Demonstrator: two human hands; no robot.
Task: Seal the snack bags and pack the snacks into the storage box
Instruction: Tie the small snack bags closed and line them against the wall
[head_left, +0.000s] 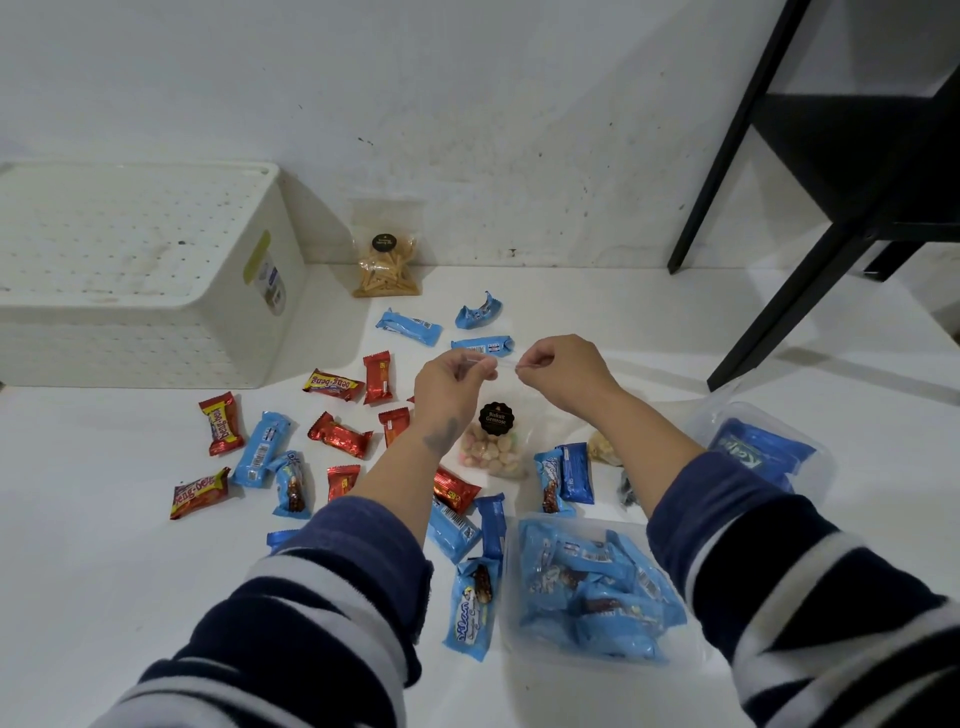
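A clear zip bag of small pastel biscuits (493, 449) with a round black label stands upright on the white floor. My left hand (452, 384) and my right hand (561, 371) both pinch its top strip, one at each end. A second clear bag of pale stick snacks (385, 270) leans against the wall. The white perforated storage box (140, 270) lies upside down at the left. Two clear tubs hold blue wrapped snacks: one (592, 592) near my right arm, one (763, 452) at the right.
Several loose red and blue wrapped bars (270, 447) lie scattered over the floor between the box and my arms. A black metal rack (810, 208) stands at the right against the wall. Another small clear snack bag (602, 447) lies partly hidden behind my right forearm.
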